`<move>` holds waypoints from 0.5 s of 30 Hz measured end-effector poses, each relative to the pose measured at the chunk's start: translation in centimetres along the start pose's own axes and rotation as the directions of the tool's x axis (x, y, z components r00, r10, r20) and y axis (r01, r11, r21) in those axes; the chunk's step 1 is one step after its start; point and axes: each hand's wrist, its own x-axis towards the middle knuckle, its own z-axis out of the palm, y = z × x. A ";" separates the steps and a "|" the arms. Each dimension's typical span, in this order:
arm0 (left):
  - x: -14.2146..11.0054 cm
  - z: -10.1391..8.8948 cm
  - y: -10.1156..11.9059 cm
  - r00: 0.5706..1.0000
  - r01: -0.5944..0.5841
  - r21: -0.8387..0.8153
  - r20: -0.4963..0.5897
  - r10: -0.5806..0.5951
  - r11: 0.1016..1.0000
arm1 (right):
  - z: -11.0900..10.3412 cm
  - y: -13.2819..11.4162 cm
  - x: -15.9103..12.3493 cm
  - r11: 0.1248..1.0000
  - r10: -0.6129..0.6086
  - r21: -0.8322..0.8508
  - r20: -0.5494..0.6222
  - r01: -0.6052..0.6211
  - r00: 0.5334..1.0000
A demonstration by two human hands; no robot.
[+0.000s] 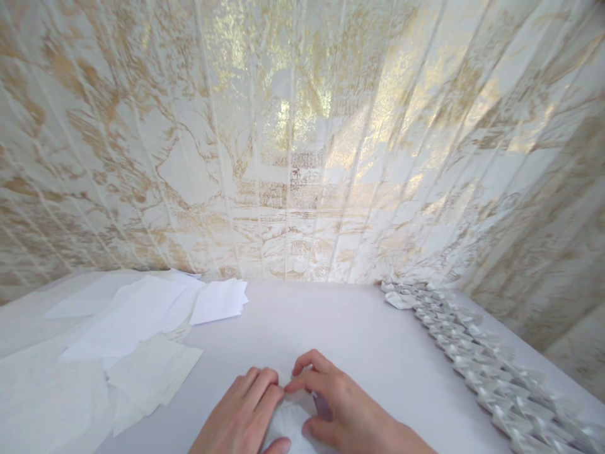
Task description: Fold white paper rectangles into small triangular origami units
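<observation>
A small piece of white paper (289, 424) lies on the table at the bottom centre, partly covered by both hands. My left hand (241, 411) presses on its left side, the fingers bent and close together and the thumb on the paper's near part. My right hand (347, 403) is curled around the right side. Its index fingertip meets the paper's far end beside the left fingers, while the thumb touches the right edge. Fine folds in the paper are hidden under the fingers.
Loose white sheets (127, 315) overlap across the table's left side, with a smaller stack of cut paper (220, 301) by the curtain. Long rows of folded paper pieces (477, 362) run along the right edge. A patterned curtain (293, 157) hangs behind the pale table (312, 318).
</observation>
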 end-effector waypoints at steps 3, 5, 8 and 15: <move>-0.2 0.9 -0.7 0.996 -0.049 -0.004 -0.071 0.048 0.999 | 0.0 0.0 -0.1 0.996 -0.036 0.077 -0.009 0.037 0.999; -0.2 1.4 -1.1 0.994 -0.079 -0.021 -0.074 0.077 0.997 | -0.1 -0.1 -0.1 0.993 -0.071 0.090 -0.007 0.071 0.997; -0.2 1.5 -1.0 0.998 -0.047 -0.027 -0.043 0.046 0.999 | -0.4 -0.2 -0.2 0.993 -0.101 0.054 -0.007 0.101 0.995; 0.1 0.2 0.0 1.000 -0.029 -0.034 0.002 0.030 0.999 | -0.5 -0.1 -0.1 0.992 -0.130 -0.008 -0.009 0.130 0.991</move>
